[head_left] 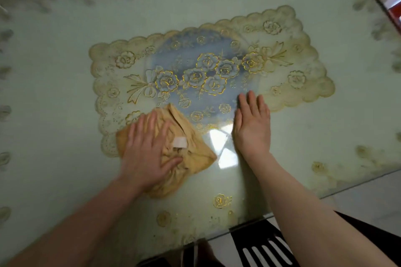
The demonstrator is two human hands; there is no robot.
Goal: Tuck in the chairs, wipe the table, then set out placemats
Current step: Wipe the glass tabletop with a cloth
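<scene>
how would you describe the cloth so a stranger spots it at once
On the glass-topped table lies a scalloped floral placemat. At its near left corner, under the left hand, sits the cloth: crumpled, plain tan, with a white tag.

Your left forearm (86, 219) and your right forearm (303, 208) are both bare, uncovered from the bottom edge of the view up to the wrists, the right one looking long and slender through the wide lens. Your left hand (147, 154) and your right hand (252, 128) are bare as well, with rounded fingertips. The right hand's outline is crisp, while the left hand's fingers are softened by blur, so their nails cannot be made out.
</scene>
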